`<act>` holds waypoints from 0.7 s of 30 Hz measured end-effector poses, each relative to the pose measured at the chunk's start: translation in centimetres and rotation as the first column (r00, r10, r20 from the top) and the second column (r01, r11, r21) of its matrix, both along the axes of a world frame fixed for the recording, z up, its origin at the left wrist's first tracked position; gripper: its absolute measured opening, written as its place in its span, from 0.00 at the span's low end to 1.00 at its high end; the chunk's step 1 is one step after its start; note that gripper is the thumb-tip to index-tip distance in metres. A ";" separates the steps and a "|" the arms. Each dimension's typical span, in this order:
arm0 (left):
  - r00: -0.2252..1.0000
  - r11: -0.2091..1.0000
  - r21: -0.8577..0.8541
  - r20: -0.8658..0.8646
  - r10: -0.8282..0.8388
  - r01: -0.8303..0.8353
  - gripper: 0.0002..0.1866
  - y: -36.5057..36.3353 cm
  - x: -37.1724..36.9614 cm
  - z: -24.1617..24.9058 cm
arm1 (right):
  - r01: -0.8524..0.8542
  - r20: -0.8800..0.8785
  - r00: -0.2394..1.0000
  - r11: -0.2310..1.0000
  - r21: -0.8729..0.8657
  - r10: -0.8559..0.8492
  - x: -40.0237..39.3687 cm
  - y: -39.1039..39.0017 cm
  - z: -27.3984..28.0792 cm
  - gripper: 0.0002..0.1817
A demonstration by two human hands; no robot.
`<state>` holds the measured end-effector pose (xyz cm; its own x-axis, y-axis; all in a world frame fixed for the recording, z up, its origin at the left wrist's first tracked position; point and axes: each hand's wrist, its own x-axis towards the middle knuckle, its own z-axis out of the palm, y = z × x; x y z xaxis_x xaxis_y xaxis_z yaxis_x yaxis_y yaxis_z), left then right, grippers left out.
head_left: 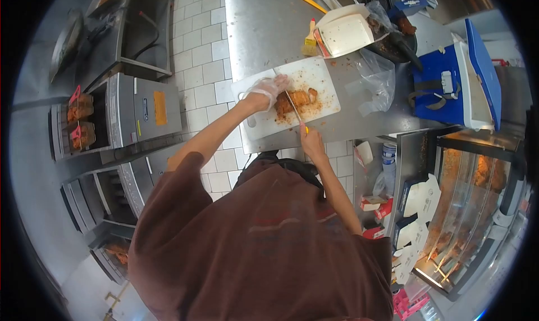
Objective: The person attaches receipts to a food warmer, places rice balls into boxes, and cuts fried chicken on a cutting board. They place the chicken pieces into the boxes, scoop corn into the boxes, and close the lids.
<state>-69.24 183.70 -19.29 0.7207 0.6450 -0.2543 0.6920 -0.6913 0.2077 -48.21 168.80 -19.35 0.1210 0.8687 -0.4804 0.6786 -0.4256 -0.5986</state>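
A white cutting board (323,80) lies on the steel table, with browned, seasoned meat (304,98) in its middle and crumbs scattered around it. My right hand (313,144) grips a knife (303,129) by its yellow handle, and the blade runs across the meat toward my left hand. Wrapped in a clear plastic glove, my left hand (272,89) is at the far end of the blade, beside the meat. Its fingers look bent together; whether they hold the meat or the blade tip is hidden.
Beyond the board are a brush (310,39), an open carton (346,34) and a plastic bag (377,79). An open blue box (441,90) stands at the right. A lit display case (466,197) with food is at lower right, fryer baskets (83,135) at left.
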 end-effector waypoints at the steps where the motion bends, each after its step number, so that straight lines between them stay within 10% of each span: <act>1: 1.000 1.000 0.004 0.000 0.014 -0.014 0.35 -0.6 0.0 -0.1 | -0.007 -0.041 0.999 1.000 -0.007 0.007 0.3 -0.3 -0.1 0.37; 7: 0.988 0.993 0.034 0.107 0.112 -0.116 0.37 -1.4 -0.5 3.8 | -0.075 -0.060 0.996 0.996 -0.057 0.072 0.7 0.0 5.4 0.39; 14: 0.992 0.994 0.097 0.126 0.029 -0.041 0.36 -4.3 -1.5 -0.4 | -0.066 0.049 0.997 0.992 0.105 0.061 0.6 -2.8 -2.4 0.38; 16: 0.408 0.601 -0.411 0.466 0.785 -0.686 0.35 -6.5 1.1 2.3 | -0.103 -0.130 0.981 0.959 0.263 0.141 2.1 -2.4 -1.2 0.36; 17: 0.420 0.613 -0.408 0.469 0.777 -0.676 0.35 -7.5 2.1 2.2 | -0.088 -0.130 0.983 0.960 0.266 0.126 2.6 -3.3 -0.6 0.36; 20: -0.166 0.191 -0.755 0.369 0.915 -0.628 0.42 -8.9 6.1 -4.5 | 0.153 -0.358 0.929 0.978 0.145 -0.092 5.0 -6.5 1.0 0.31; 21: -0.165 0.190 -0.759 0.365 0.916 -0.623 0.42 -8.8 8.1 -4.0 | 0.237 -0.348 0.922 0.958 0.162 -0.170 5.8 -7.5 1.3 0.29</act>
